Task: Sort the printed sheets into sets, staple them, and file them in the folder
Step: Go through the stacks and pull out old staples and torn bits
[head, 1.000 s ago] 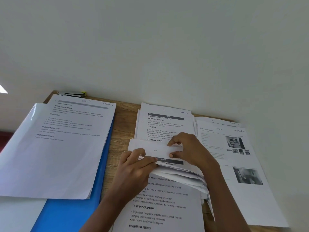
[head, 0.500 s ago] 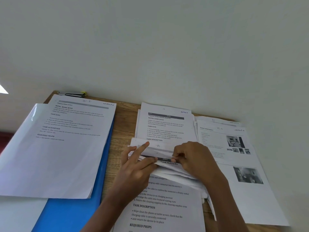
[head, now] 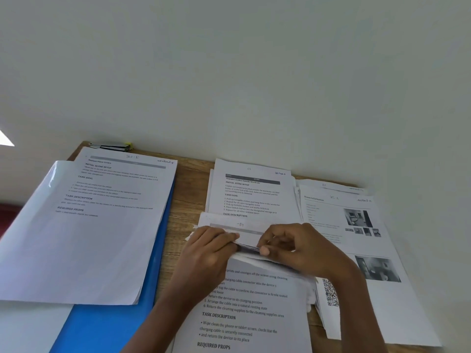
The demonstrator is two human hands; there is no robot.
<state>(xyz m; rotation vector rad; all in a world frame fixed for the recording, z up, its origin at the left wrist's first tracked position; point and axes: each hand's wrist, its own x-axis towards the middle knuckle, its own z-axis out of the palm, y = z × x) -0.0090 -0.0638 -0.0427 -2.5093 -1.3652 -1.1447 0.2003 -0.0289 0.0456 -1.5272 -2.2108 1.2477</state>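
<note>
Both hands work at the far end of the near stack (head: 244,314), a pile of printed sheets lying at the front centre of the wooden tabletop (head: 190,189). Its top page shows numbered steps and the headings "TASK DESCRIPTION" and "REQUIRED PROPS". The far ends of several sheets are bent up and back into a loose fan.

The left hand (head: 207,256) lies on the stack with its fingers (head: 225,236) curled over the left part of the turned-up edges, holding them down. The right hand (head: 303,250) is clenched on the right part of the same edges, its thumb pressed against the paper and the other fingers bent over from behind, so that the sheets are pinched between them. Under the right wrist a sheet with a QR code (head: 330,292) sticks out of the pile.

Just behind the hands lies a middle stack (head: 252,189) headed "INITIAL SCENE SETUP". To its right is a right stack (head: 362,253), whose top sheet carries small photographs.

On the left the blue folder (head: 107,327) lies flat on the tabletop. A left set (head: 89,233) of sheets rests on top of it and covers most of it. A stapler (head: 112,147) lies at the far left corner, against the pale wall (head: 229,72).
</note>
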